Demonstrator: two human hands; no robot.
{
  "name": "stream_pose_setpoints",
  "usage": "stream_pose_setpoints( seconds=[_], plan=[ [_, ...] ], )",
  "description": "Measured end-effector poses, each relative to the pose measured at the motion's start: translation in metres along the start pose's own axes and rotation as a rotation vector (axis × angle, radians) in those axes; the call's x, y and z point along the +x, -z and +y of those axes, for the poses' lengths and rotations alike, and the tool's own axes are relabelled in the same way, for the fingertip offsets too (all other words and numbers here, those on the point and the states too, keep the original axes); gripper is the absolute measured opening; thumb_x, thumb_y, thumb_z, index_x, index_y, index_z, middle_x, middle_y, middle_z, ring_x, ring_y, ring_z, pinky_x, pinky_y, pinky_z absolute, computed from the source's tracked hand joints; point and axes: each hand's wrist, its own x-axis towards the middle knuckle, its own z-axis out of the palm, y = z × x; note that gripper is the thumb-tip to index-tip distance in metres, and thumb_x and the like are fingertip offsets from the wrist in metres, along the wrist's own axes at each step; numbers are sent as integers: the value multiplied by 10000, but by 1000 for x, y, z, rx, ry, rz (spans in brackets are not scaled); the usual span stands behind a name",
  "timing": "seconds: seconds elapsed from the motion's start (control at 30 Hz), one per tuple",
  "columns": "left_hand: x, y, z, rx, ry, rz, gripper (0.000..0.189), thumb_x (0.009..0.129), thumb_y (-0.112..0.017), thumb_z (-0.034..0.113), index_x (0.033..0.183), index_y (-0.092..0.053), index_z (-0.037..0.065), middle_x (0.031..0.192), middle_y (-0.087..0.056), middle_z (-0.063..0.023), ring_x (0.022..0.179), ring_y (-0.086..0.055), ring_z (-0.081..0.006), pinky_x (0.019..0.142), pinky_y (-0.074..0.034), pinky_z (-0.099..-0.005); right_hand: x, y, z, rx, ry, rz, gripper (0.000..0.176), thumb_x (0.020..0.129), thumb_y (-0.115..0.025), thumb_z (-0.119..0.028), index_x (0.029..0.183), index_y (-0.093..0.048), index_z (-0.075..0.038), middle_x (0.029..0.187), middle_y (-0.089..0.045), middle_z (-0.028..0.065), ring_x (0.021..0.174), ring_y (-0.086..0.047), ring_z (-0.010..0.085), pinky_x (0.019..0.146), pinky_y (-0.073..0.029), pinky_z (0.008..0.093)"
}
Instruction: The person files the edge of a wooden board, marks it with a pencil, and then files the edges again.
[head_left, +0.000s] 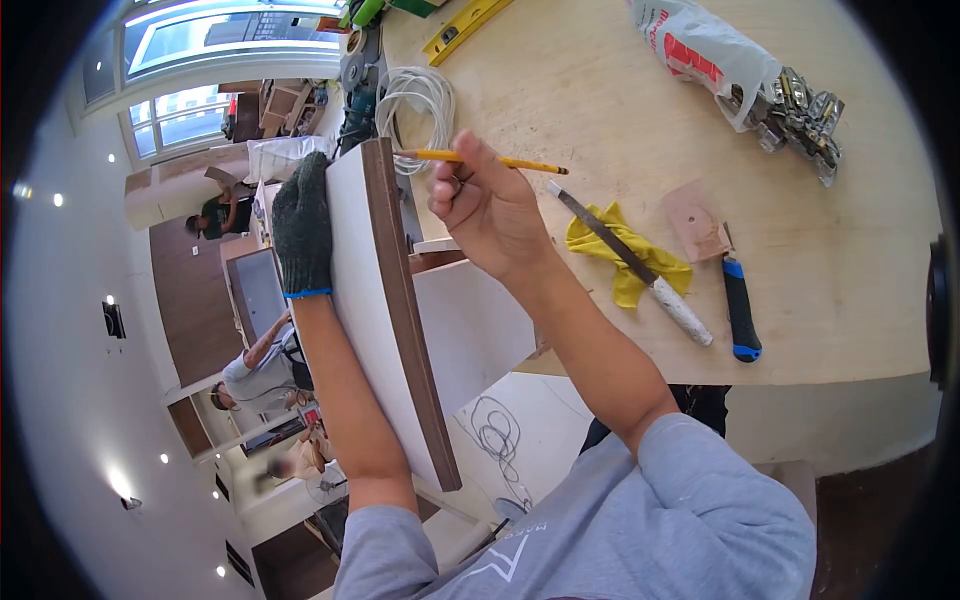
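Observation:
A white panel (375,290) with a dark brown edge stands up in front of me, joined to another white board (475,310) on its right side. My left hand (303,230), in a dark knitted glove with a blue cuff, is closed over the panel's far left edge. Bare and raised to the right of the panel, my right hand (490,215) pinches a yellow pencil (530,164) between thumb and fingers. The pencil's pointed end is right at the brown edge near the panel's upper end.
On the wooden worktable (560,90) lie a file (625,250) over a yellow cloth (610,225), a blue-black handled tool (740,310), a pinkish block (695,220), coiled cable (415,105), a yellow level (465,30) and a plastic bag (705,55) spilling metal hinges (805,120). Several people stand in the room.

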Motion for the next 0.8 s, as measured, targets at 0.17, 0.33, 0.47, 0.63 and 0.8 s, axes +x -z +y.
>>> stream_pose_setpoints(
  seconds=[0.17, 0.33, 0.47, 0.63, 0.8],
  plan=[
    [-2, 4, 6, 106, -76, -4, 420, 884, -499, 50, 1302, -547, 49, 1198, -631, -199, 1069, -611, -372, 927, -480, -455, 8, -25, 3, -69, -23, 157, 137, 927, -635, -80, 1056, -616, -38, 1009, -685, 136, 887, -685, 196, 757, -572, 319],
    [1, 8, 10, 105, -94, 29, 423, 873, -509, 41, 1292, -561, 63, 1198, -636, -187, 1078, -608, -368, 936, -476, -453, 16, -6, 15, -272, 101, 83, 170, 957, -599, -136, 1105, -626, -57, 1070, -681, 127, 971, -675, 207, 846, -565, 329],
    [2, 7, 8, 119, -102, 40, 423, 875, -502, 36, 1291, -567, 77, 1191, -643, -178, 1068, -614, -368, 925, -483, -452, 19, -11, 14, -304, 123, 165, 149, 928, -648, -136, 1053, -626, -58, 1005, -690, 124, 922, -679, 209, 814, -573, 345],
    [3, 7, 7, 83, -89, 25, 412, 879, -510, 47, 1286, -568, 72, 1180, -648, -175, 1056, -620, -368, 909, -493, -450, 22, -10, 14, -298, 106, 164, 152, 937, -621, -140, 1048, -635, -39, 1018, -689, 130, 950, -676, 214, 849, -568, 354],
    [3, 5, 6, 113, -102, 30, 404, 881, -516, 49, 1281, -570, 65, 1177, -648, -179, 1058, -620, -369, 913, -492, -450, 24, -7, 13, -289, 82, 120, 165, 913, -619, -111, 1057, -633, -33, 1028, -686, 130, 986, -664, 219, 899, -545, 367]
  ],
)
